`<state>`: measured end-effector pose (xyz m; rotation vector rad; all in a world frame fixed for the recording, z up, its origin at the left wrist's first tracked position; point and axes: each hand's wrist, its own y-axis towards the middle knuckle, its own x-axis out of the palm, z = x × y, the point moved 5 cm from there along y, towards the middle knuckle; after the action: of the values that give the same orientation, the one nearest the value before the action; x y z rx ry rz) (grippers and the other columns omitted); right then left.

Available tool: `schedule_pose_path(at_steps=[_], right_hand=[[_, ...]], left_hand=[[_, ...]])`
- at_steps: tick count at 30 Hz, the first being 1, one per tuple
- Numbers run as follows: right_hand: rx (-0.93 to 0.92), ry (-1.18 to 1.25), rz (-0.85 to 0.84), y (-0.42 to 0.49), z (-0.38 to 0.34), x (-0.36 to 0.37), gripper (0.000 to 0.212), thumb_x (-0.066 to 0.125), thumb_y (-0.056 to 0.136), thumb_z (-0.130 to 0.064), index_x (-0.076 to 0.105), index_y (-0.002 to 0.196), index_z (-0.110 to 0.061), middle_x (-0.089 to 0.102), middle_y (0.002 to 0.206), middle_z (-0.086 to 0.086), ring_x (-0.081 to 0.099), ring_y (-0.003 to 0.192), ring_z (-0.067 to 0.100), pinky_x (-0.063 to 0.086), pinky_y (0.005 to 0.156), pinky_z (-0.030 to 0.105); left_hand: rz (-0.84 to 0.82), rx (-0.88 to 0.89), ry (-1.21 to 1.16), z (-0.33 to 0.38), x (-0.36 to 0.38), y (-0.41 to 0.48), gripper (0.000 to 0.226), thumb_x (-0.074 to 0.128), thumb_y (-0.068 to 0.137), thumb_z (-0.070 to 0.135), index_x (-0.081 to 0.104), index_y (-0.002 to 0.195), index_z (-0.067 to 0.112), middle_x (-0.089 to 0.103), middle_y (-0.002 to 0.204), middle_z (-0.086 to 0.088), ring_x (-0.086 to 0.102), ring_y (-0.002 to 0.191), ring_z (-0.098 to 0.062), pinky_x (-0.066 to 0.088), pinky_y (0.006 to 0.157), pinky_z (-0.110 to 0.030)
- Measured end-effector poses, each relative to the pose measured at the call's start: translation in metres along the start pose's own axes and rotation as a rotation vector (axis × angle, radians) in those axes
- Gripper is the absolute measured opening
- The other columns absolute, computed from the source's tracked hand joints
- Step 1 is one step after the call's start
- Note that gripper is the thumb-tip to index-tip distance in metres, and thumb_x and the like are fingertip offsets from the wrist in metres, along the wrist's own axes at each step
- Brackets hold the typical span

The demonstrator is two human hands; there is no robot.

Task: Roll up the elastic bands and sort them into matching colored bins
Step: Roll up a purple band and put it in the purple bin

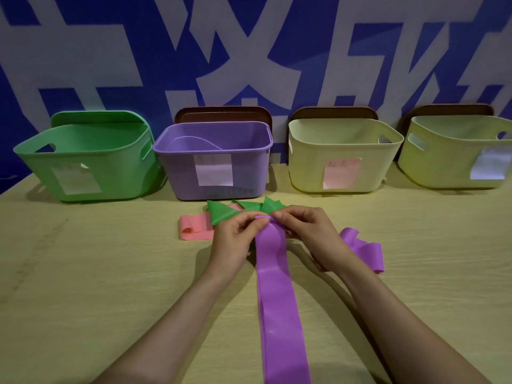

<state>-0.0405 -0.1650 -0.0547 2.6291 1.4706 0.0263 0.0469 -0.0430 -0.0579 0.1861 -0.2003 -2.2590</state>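
Left hand (235, 239) and right hand (307, 234) both pinch the far end of the purple band (279, 314), fingers curled over a small roll there. The rest of the band lies flat on the table (83, 273), running toward 6 o'clock. From the hands: green band (221, 213) at 12 o'clock, pink band (194, 228) at 9, purple bin (249, 167) at 11.

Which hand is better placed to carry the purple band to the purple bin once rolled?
Probably the left hand: it and the right hand both pinch the end of the purple band, but the left sits nearer the purple bin.
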Motion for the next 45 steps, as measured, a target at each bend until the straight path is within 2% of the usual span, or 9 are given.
schedule_pose_path(at_steps=[3, 9, 15, 19, 23, 31, 35, 38, 45], right_hand=[[-0.025, -0.019, 0.026, 0.0, -0.002, -0.002, 0.01, 0.065, 0.088, -0.012, 0.075, 0.089, -0.014, 0.074, 0.087, 0.004, 0.068, 0.085, 0.012, 0.054, 0.079, 0.027], [-0.065, -0.059, 0.02, -0.002, -0.007, -0.004, 0.012, 0.066, 0.086, -0.007, 0.074, 0.09, -0.014, 0.073, 0.089, 0.003, 0.069, 0.089, 0.014, 0.055, 0.08, 0.025], [-0.071, -0.06, 0.004, -0.003, -0.009, -0.004, 0.014, 0.066, 0.084, -0.002, 0.072, 0.096, -0.007, 0.073, 0.091, 0.007, 0.069, 0.09, 0.016, 0.056, 0.081, 0.025], [-0.076, -0.044, 0.02, -0.003, -0.005, -0.003, 0.013, 0.068, 0.083, -0.001, 0.073, 0.094, -0.005, 0.073, 0.091, 0.01, 0.069, 0.09, 0.018, 0.056, 0.085, 0.029], [-0.077, 0.008, 0.027, -0.003, -0.006, -0.003, 0.013, 0.067, 0.082, 0.002, 0.072, 0.091, -0.006, 0.073, 0.089, 0.01, 0.069, 0.087, 0.016, 0.055, 0.082, 0.026], [-0.085, -0.054, 0.039, -0.004, -0.01, -0.005, 0.016, 0.069, 0.082, -0.003, 0.073, 0.086, -0.018, 0.074, 0.089, 0.004, 0.07, 0.091, 0.018, 0.056, 0.082, 0.03], [-0.103, -0.063, 0.036, -0.004, -0.01, -0.004, 0.016, 0.071, 0.08, -0.001, 0.074, 0.086, -0.016, 0.073, 0.088, 0.004, 0.069, 0.091, 0.02, 0.055, 0.085, 0.033], [-0.111, -0.041, 0.057, -0.004, -0.009, -0.003, 0.018, 0.072, 0.078, 0.003, 0.074, 0.083, -0.014, 0.073, 0.086, 0.002, 0.068, 0.088, 0.016, 0.054, 0.083, 0.029], [-0.131, -0.022, 0.093, -0.007, -0.011, 0.001, 0.023, 0.067, 0.076, 0.014, 0.073, 0.073, -0.008, 0.069, 0.083, 0.004, 0.067, 0.079, 0.007, 0.051, 0.072, 0.016]], left_hand=[[0.006, 0.031, 0.032, 0.0, 0.0, 0.0, 0.015, 0.066, 0.087, 0.014, 0.072, 0.087, 0.028, 0.073, 0.084, 0.01, 0.067, 0.086, -0.008, 0.054, 0.076, -0.021], [-0.023, -0.119, -0.086, -0.008, 0.001, 0.003, 0.015, 0.071, 0.082, 0.006, 0.074, 0.094, 0.015, 0.074, 0.09, -0.003, 0.069, 0.089, -0.018, 0.058, 0.077, -0.028], [-0.017, -0.177, -0.17, -0.007, -0.001, 0.003, 0.021, 0.071, 0.079, -0.001, 0.072, 0.096, 0.012, 0.074, 0.088, -0.005, 0.069, 0.087, -0.015, 0.056, 0.076, -0.025], [-0.031, -0.195, -0.162, -0.011, 0.001, 0.003, 0.023, 0.072, 0.08, 0.002, 0.068, 0.099, 0.015, 0.072, 0.094, -0.007, 0.068, 0.088, -0.015, 0.054, 0.076, -0.027], [-0.038, -0.228, -0.168, -0.014, 0.003, 0.003, 0.024, 0.076, 0.077, 0.007, 0.066, 0.098, 0.014, 0.074, 0.095, -0.009, 0.069, 0.091, -0.024, 0.055, 0.08, -0.033], [-0.058, -0.176, -0.012, -0.006, -0.006, 0.007, 0.036, 0.08, 0.073, 0.013, 0.063, 0.104, 0.019, 0.074, 0.095, -0.003, 0.071, 0.088, -0.014, 0.054, 0.076, -0.026], [-0.045, -0.282, -0.245, -0.006, -0.003, 0.004, 0.029, 0.074, 0.077, 0.004, 0.062, 0.103, 0.011, 0.074, 0.091, -0.005, 0.071, 0.081, -0.013, 0.055, 0.071, -0.023], [-0.044, -0.372, -0.427, -0.009, 0.003, 0.001, 0.026, 0.068, 0.08, -0.005, 0.061, 0.104, 0.003, 0.073, 0.083, -0.009, 0.07, 0.072, -0.014, 0.057, 0.067, -0.02], [-0.036, -0.462, -0.472, -0.016, 0.005, 0.001, 0.02, 0.065, 0.081, -0.009, 0.064, 0.098, 0.0, 0.072, 0.077, -0.009, 0.07, 0.066, -0.014, 0.058, 0.062, -0.021]])
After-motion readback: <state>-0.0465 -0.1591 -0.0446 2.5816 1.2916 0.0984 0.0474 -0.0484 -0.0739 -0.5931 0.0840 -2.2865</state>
